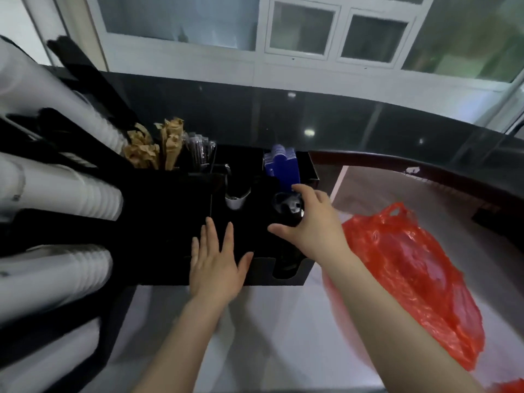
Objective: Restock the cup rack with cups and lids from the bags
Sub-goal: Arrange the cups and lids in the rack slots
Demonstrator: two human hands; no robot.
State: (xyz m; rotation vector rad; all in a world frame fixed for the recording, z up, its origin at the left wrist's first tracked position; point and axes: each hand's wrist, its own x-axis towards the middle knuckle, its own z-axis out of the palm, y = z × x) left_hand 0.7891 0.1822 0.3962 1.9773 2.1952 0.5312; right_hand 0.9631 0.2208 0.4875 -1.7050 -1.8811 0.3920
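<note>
Blurred white counter [283, 321]: left hand [215, 268] flat on rack [175, 222], right hand [309, 222] gripping half-hidden black lids [286, 207].

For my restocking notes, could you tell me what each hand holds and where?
The right hand grips a stack of black lids around its sides; the left hand holds nothing.
</note>
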